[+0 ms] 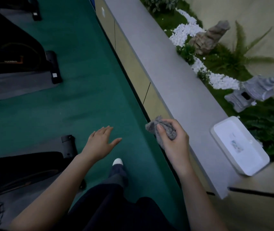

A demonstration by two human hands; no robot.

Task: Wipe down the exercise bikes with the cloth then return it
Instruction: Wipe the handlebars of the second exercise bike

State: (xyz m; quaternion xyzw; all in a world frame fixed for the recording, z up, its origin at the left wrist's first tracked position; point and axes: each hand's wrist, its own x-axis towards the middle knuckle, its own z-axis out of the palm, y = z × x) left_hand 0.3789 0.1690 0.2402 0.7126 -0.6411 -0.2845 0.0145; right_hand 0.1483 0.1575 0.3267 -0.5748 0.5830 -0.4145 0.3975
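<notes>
A gym: exercise bikes (16, 52) on green flooring (86, 97).

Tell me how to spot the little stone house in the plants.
Follow the long grey ledge beside the green floor; behind it lies a strip of ferns and white pebbles. The small pale grey stone lantern stands there, just beyond the white rectangular plastic box. Unlike the rough brown rock farther along, it has a tiered roof and a dark opening.
</notes>
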